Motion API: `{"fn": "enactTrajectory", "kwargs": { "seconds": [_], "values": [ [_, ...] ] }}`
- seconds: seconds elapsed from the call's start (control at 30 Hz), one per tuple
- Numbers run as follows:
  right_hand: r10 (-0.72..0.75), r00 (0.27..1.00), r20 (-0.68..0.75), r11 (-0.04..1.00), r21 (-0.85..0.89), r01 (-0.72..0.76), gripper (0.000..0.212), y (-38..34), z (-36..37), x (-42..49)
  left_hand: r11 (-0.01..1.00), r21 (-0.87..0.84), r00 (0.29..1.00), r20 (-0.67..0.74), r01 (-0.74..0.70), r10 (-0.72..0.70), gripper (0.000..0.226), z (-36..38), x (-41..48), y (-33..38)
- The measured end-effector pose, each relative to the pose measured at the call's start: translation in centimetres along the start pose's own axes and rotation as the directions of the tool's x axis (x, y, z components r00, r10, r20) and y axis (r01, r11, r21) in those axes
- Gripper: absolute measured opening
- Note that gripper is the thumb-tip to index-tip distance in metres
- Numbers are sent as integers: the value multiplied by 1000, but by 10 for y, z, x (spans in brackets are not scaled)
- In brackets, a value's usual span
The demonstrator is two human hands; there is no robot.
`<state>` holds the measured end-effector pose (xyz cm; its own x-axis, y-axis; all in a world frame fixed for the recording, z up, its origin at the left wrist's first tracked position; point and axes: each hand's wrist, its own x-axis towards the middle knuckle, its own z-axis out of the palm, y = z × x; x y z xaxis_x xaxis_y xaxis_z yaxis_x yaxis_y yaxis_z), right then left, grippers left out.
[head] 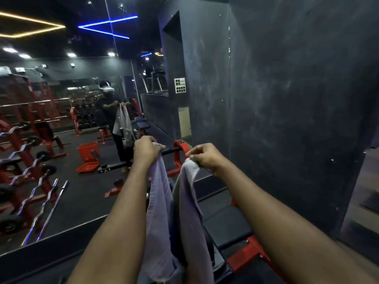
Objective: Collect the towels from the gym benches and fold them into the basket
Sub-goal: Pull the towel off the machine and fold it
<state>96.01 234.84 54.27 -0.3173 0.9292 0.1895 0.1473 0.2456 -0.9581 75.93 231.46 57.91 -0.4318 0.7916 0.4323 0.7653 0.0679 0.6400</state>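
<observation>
A pale lilac towel (162, 203) hangs from both of my hands in front of me, sagging in the middle so two long folds drop down. My left hand (146, 149) is closed on its left top corner. My right hand (205, 155) pinches the right top corner. Under the towel runs a black padded gym bench (226, 226) with a red frame. A red basket (87, 152) shows in the wall mirror at the left, standing on the floor beside a bench.
A big wall mirror (61, 140) fills the left and reflects me, red racks, curl bars and dumbbells. A dark grey wall (297, 99) stands close on the right. Red bench feet (250, 257) stick out near my right arm.
</observation>
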Motion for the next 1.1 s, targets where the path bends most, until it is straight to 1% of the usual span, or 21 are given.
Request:
{"fn": "enactTrajectory", "kwargs": {
  "seconds": [0.03,0.1,0.13,0.2,0.3,0.37,0.47,0.5,0.57,0.6,0.67,0.77,0.8,0.83,0.9,0.93,0.97,1.0,1.03,1.07,1.1],
  "values": [
    [-9,998,58,997,75,5,14,-3,7,-3,999,1,999,22,-39,39,26,0,-3,-1],
    [-37,994,99,988,152,22,17,-3,21,-6,992,31,989,84,-126,123,26,1,-10,-5],
    [-38,993,115,992,127,23,18,0,29,-7,987,41,983,101,-156,152,25,1,-14,-8],
    [-13,988,157,999,-29,17,20,14,40,-8,981,22,977,103,-192,189,22,1,-18,-11],
    [20,980,197,980,-200,21,42,39,50,-11,962,31,952,154,-272,264,19,-4,-22,-8],
    [-35,991,126,979,-196,60,51,46,59,-15,947,21,926,216,-321,309,17,-8,-23,-6],
    [-222,969,-106,962,-186,200,49,42,64,-12,942,-42,885,333,-332,327,14,-14,-24,-5],
    [-254,957,-139,956,-184,227,46,38,64,-9,942,-46,872,367,-332,325,14,-16,-25,-5],
    [-263,961,-84,947,-211,241,25,32,61,-6,935,-38,869,357,-352,342,13,-20,-28,-3],
    [-239,970,-48,943,-247,221,16,31,60,-6,931,-35,886,296,-365,358,13,-23,-28,-2],
    [-193,979,-68,940,-298,165,15,38,62,-8,929,-53,926,83,-366,369,13,-27,-30,0],
    [-78,986,-146,924,-381,17,18,58,67,-13,933,-91,910,-272,-348,313,17,-33,-32,-1],
    [-23,987,-157,903,-426,-47,16,66,70,-16,944,-80,874,-410,-320,261,19,-36,-32,-3],
    [35,983,-182,878,-463,-118,12,75,72,-19,963,-59,811,-554,-263,188,19,-40,-32,-6],
    [130,956,-262,839,-485,-247,3,94,73,-27,990,-78,630,-776,-116,12,18,-54,-32,-9],
    [177,936,-305,826,-471,-310,6,104,71,-30,992,-109,557,-829,-70,-52,19,-63,-31,-11],
    [213,914,-347,817,-450,-361,12,112,67,-33,990,-136,514,-851,-24,-104,22,-70,-31,-13],
    [229,895,-382,816,-427,-391,16,119,63,-33,989,-145,496,-856,43,-147,24,-78,-30,-15],
    [216,892,-396,830,-407,-381,18,120,59,-32,985,-129,502,-848,116,-170,25,-82,-27,-18],
    [174,910,-377,853,-404,-331,16,117,57,-27,983,-72,546,-823,169,-154,25,-82,-23,-23],
    [101,941,-323,878,-416,-237,13,109,55,-22,987,8,636,-766,161,-97,26,-79,-20,-27]
  ]
}}
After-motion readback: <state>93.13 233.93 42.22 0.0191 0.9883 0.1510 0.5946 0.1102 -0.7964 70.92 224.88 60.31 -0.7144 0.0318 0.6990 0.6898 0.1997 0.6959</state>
